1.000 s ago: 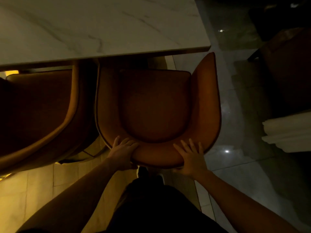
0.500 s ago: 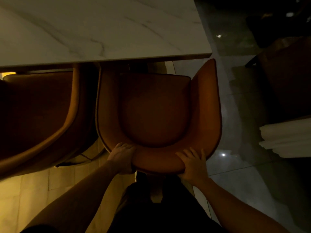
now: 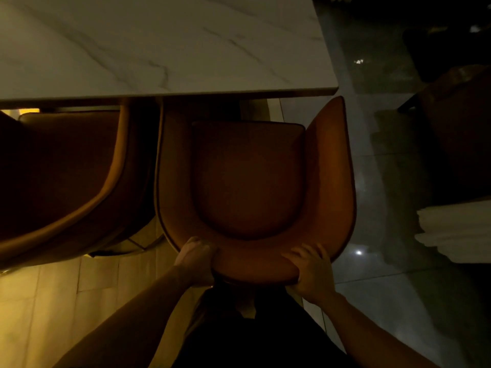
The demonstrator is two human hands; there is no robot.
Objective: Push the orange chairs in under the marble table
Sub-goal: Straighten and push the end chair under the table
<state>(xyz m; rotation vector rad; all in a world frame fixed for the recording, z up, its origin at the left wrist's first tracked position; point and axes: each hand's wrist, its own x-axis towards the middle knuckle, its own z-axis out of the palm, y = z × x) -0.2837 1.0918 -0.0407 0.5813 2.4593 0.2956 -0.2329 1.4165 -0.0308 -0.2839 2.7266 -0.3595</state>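
An orange chair with a curved back stands in front of me, its seat front near the edge of the white marble table. My left hand grips the left part of the chair's backrest top. My right hand grips the right part of the same backrest. A second orange chair stands just to the left, its front partly under the table edge. The room is dim.
Glossy grey floor tiles lie to the right, yellow-lit tiles to the left. A stack of white sheets or boards sits at the right edge, with a dark brown piece of furniture behind it.
The chair sits a little lower in view, its right arm tip now just clear of the table edge. Both hands have closed more firmly around the backrest.
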